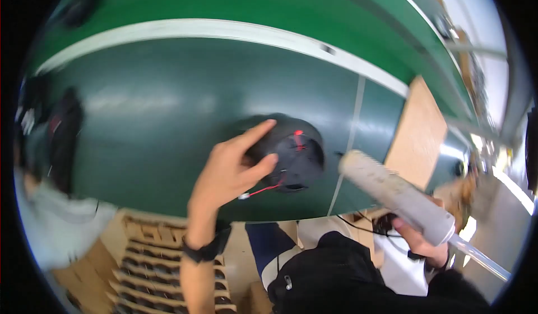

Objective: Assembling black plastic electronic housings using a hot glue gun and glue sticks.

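A black rounded housing (305, 171) rests on the dark green table (140, 157), near its front edge. Red wires show on its top, and a red lead with a small white connector (244, 196) hangs out at its near left. My left hand (224, 168) grips the left side of the housing, index finger over the top and thumb lower down; the other fingers are hidden. To the right, my right hand (426, 247) is closed round the handle of a hot glue gun (398, 196) with a pale, stained barrel. Its nozzle points at the housing but stays apart from it. A clear glue stick (482, 258) sticks out behind.
A wooden board (417, 135) lies right of the glue gun. Beyond the table runs a white rail (224, 28) along a green belt (252, 0). Below left stands a rack (151, 275) of black parts. At far left are dark items and another person's sleeve (73, 224). Cables (358, 224) hang near the glue gun.
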Tool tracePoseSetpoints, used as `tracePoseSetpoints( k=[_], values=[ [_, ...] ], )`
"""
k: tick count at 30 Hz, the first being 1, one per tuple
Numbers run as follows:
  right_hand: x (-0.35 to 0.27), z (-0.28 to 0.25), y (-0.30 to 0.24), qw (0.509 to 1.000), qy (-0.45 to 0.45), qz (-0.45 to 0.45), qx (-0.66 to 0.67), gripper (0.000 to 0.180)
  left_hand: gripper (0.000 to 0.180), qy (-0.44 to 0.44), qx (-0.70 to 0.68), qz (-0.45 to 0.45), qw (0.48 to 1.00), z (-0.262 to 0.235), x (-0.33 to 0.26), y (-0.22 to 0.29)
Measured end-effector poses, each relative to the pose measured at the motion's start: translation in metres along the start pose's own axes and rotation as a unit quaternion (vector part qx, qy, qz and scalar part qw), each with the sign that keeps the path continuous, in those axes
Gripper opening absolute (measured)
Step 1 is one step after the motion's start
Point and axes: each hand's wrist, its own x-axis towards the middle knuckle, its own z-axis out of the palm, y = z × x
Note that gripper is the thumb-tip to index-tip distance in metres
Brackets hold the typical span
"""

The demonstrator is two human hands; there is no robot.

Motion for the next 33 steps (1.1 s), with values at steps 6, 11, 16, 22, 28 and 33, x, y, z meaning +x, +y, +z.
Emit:
tracePoseSetpoints(
  k=[6,11,16,22,28,33],
  values=[
    [-0.03,0.018,0.025,0.946,0.13,0.096,0.282,0.027,0.056,0.256,-0.136,0.0,0.957,-0.002,-0.154,-0.047],
    [-0.011,0.007,0.059,0.965,0.048,0.011,0.259,0.026,0.063,0.501,-0.226,-0.057,0.833,0.056,-0.387,-0.057],
    [0.012,0.013,0.052,0.961,0.042,-0.042,0.27,0.029,0.069,0.773,-0.302,-0.044,0.557,0.163,-0.585,-0.076],
    [0.031,0.032,0.029,0.948,0.068,-0.087,0.297,0.031,0.057,0.917,-0.333,0.097,0.196,0.221,-0.785,-0.134],
    [0.013,0.054,-0.017,0.956,0.095,-0.089,0.264,0.035,0.062,0.939,-0.32,0.053,0.111,0.219,-0.898,-0.225],
    [-0.035,0.066,-0.048,0.938,0.138,-0.11,0.3,0.036,0.07,0.952,0.05,-0.163,0.254,0.21,-0.916,-0.265]
  ],
)
